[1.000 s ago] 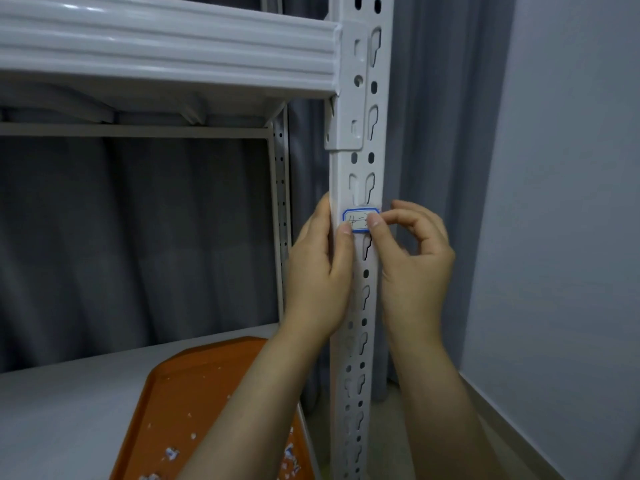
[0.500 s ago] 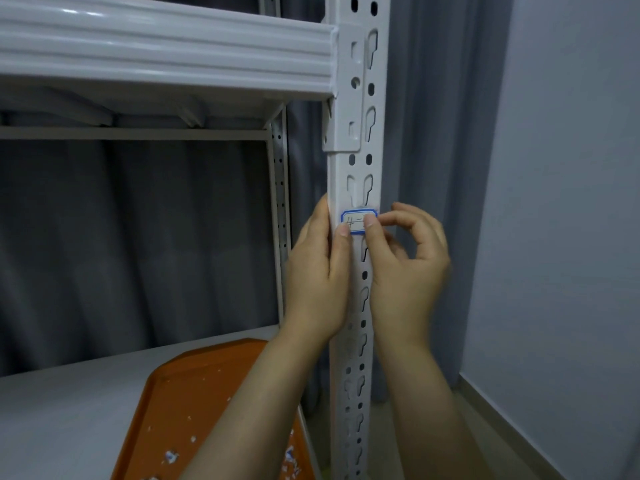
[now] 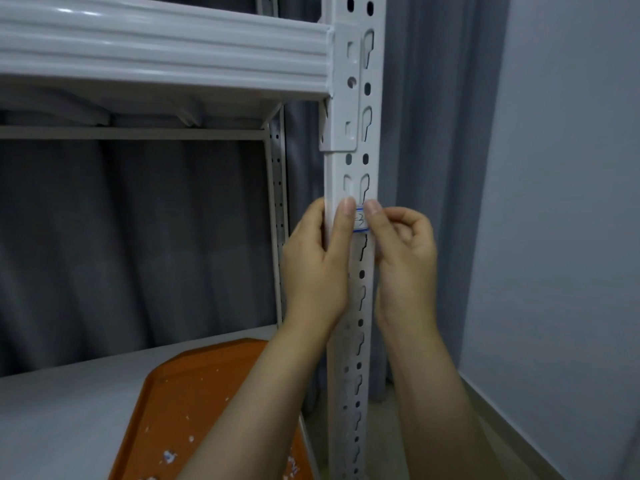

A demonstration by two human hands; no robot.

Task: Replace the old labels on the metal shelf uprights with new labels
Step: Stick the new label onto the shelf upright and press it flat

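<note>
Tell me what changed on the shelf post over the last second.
Both thumbs slid up over the label, so they now cover most of it; a second ago more of its blue-edged face showed. The left hand and the right hand stayed at the same place on the post, and the label did not shift. The orange tray with its paper scraps lies as before.

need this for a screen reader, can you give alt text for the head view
Two hands press a small blue-edged label onto a white metal shelf upright, the left hand and right hand each with a thumb on it. Below sits an orange tray dotted with paper scraps.
</note>
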